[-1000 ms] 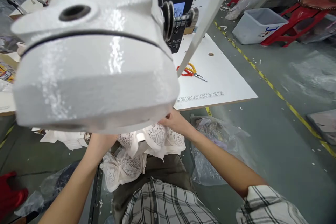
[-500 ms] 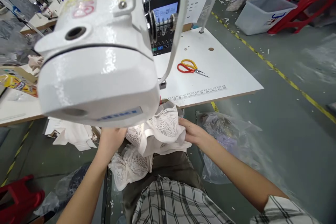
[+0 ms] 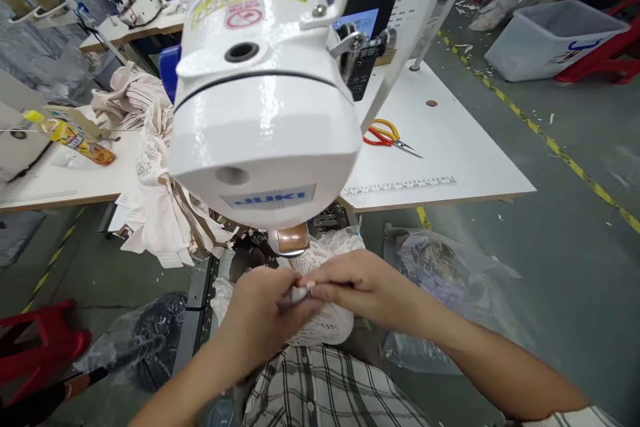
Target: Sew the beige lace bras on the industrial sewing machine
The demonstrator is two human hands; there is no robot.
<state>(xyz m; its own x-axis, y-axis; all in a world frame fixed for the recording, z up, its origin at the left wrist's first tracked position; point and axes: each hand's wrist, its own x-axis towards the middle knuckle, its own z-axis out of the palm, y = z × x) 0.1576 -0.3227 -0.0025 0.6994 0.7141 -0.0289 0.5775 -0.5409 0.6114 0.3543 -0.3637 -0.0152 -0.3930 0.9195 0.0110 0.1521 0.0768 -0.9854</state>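
A white lace bra (image 3: 327, 327) hangs in front of me, below the head of a white sewing machine (image 3: 265, 140). My left hand (image 3: 270, 307) and my right hand (image 3: 360, 283) meet over it, fingertips almost touching. Both are closed in a pinch on a narrow white edge of the bra (image 3: 303, 292), whose exact part I cannot make out. Much of the bra is hidden behind my hands. Just beyond my fingers, under the machine head, is a brown and metal piece (image 3: 293, 240).
Red-and-yellow thread snips (image 3: 393, 137) lie on the white table (image 3: 450, 147) at right. A heap of beige bra pieces (image 3: 165, 213) hangs off the left side, near a drink bottle (image 3: 75, 140). Plastic bags (image 3: 435, 280) lie on the floor; a bin (image 3: 555, 37) stands farther off.
My hands have come together from the two sides of the bra and now pinch its edge between them. The view has shifted left, showing more of the beige heap.
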